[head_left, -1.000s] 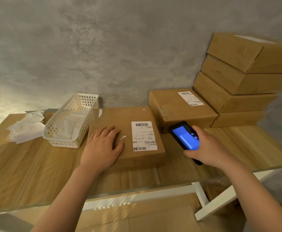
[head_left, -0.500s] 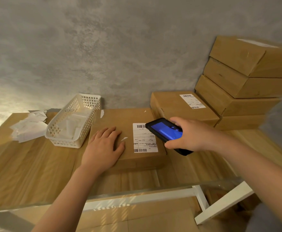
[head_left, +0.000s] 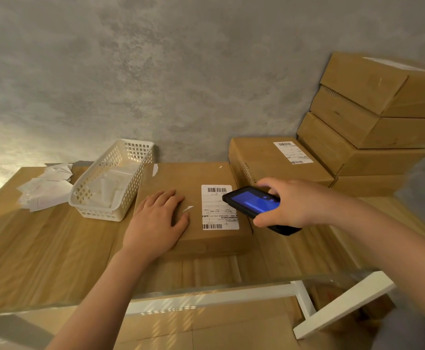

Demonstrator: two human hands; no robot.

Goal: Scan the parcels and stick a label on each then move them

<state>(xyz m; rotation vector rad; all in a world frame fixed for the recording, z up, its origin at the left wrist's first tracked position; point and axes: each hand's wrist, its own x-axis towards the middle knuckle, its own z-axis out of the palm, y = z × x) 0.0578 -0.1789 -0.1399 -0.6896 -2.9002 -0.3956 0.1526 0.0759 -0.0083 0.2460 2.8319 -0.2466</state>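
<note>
The wooden table (head_left: 42,248) runs wide to the left, with bare board in front of the white basket (head_left: 110,180) and along the near glass-edged rim — that is where the open room lies. To the right it is tighter: a second parcel (head_left: 269,157) sits just behind and to the right of the front one, touching or nearly so, and a stack of boxes (head_left: 373,122) climbs against the grey wall (head_left: 156,72) at the far right corner. A heap of loose white paper slips (head_left: 46,188) lies at the table's far left, beside the basket.

The front parcel (head_left: 181,178) lies flat in the middle of the table, its left edge just beside the basket, its near edge set back from the table's rim. A white shipping label (head_left: 216,207) with barcodes is stuck on its top, towards the right side.

The left hand (head_left: 156,221) lies palm down on the parcel's top, fingers straight and together, thumb out towards the label — pressing, not gripping. The right hand (head_left: 294,203) comes in from the right with the forearm level, fingers and thumb curled round a black handheld scanner (head_left: 254,204). The scanner's blue screen faces up, and its front end hangs over the label's right edge, above the parcel's right side; whether it touches the box cannot be told.
</note>
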